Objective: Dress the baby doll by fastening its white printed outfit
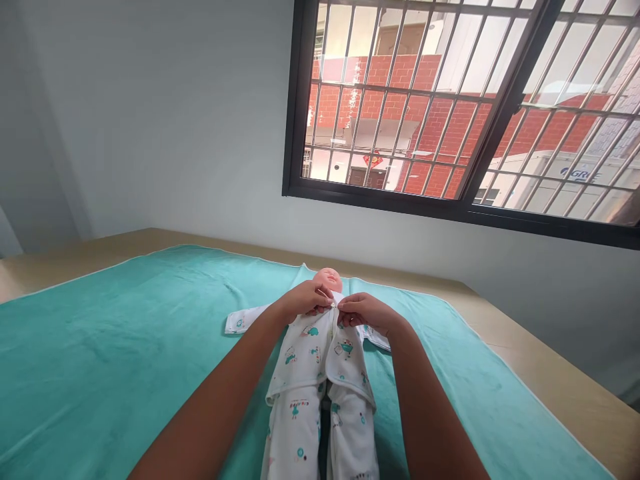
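A baby doll (329,279) lies face up, its head at the far end. It wears a white printed baby jacket (305,353) and matching trousers (297,440). At the collar, my left hand (309,298) pinches the left front edge of the jacket. Close beside it, my right hand (367,312) pinches the right front edge near the neck. The fingertips of both hands almost meet there, and the fastening between them is too small to make out. Below the hands the jacket fronts part slightly. One sleeve (245,320) stretches out to the left, the other lies partly behind my right hand.
A turquoise blanket (125,347) lies under the doll on a light wooden table (545,373). Beyond the table's far edge stands a grey wall (175,120) with a dark-framed, barred window (380,190) at upper right.
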Demonstrator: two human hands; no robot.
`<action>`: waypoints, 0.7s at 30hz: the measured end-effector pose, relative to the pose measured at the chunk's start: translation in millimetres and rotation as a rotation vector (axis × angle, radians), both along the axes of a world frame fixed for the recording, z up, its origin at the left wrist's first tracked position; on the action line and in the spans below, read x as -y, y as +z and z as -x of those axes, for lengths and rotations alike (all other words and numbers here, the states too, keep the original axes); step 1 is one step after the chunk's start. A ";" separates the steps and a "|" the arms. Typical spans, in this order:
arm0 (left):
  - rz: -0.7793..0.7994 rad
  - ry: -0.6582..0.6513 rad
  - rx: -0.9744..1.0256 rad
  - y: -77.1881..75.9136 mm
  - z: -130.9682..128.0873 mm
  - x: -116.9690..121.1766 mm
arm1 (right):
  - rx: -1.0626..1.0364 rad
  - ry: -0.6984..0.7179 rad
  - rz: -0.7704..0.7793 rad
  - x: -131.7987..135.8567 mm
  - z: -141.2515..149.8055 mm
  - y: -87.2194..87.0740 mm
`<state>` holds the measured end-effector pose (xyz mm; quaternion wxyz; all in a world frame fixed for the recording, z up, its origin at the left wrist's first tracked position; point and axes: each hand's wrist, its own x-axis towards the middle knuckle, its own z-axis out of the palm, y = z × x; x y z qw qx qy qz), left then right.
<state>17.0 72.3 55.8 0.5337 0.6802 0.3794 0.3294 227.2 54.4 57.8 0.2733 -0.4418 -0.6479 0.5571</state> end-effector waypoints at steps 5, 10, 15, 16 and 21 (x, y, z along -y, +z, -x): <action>-0.019 -0.010 -0.033 -2.7 -2.2 -2.4 | 0.010 0.015 -0.005 0.2 -0.5 -0.3; -0.052 -0.040 -0.046 -6.7 -2.6 -4.5 | -0.035 0.019 0.036 -0.9 -3.3 -3.8; -0.092 -0.070 -0.053 -5.0 -4.1 -2.4 | -0.008 -0.025 -0.005 -2.9 -0.7 -9.5; -0.103 -0.073 -0.060 -3.8 -4.9 -1.4 | -0.002 -0.031 -0.028 -3.1 0.5 -10.4; -0.178 -0.026 -0.191 1.7 -10.1 3.2 | 0.015 -0.048 -0.075 -4.1 4.8 -13.0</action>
